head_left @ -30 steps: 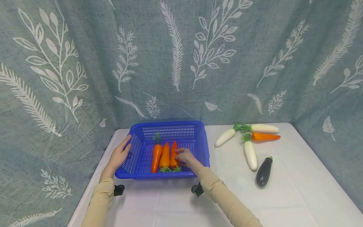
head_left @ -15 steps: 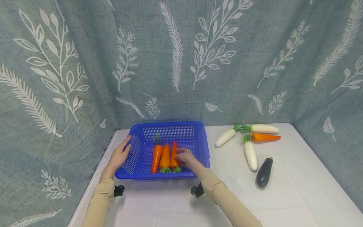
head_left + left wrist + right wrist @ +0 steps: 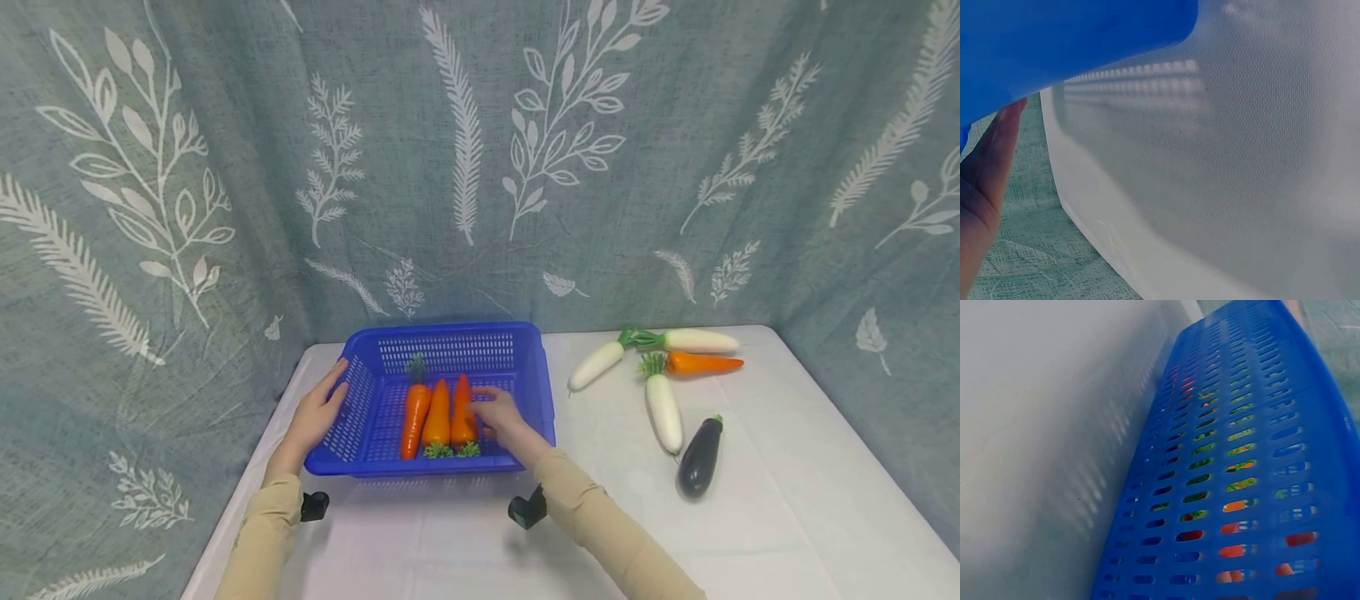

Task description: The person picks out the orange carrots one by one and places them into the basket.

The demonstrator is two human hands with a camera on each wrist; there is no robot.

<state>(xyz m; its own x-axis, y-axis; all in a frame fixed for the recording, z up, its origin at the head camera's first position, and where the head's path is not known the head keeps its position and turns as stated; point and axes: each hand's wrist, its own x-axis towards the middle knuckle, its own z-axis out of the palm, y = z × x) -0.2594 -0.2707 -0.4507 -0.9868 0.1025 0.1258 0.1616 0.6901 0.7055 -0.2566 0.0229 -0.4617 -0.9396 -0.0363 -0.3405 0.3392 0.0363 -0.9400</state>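
A blue perforated plastic basket (image 3: 442, 467) stands on the table's left part. Three carrots with green tops lie side by side in it: the left carrot (image 3: 415, 421), the middle carrot (image 3: 437, 417) and the right carrot (image 3: 463, 417). My left hand (image 3: 311, 421) rests against the basket's left side, fingers fairly straight; in the left wrist view part of this hand (image 3: 988, 181) shows by the blue wall. Inside the basket, my right hand (image 3: 506, 421) is just right of the right carrot, fingers loosely bent. In the right wrist view the basket wall (image 3: 1210, 469) mostly hides that hand.
Right of the basket, the white-covered table (image 3: 787, 483) bears three white radishes, including a front radish (image 3: 663, 412), plus another carrot (image 3: 701, 363) and a dark eggplant (image 3: 700, 458). A patterned curtain (image 3: 480, 167) hangs behind the table and at its sides.
Over the last half second my right hand has shifted slightly right, away from the right carrot, which stays in the basket. My left hand has kept its place.
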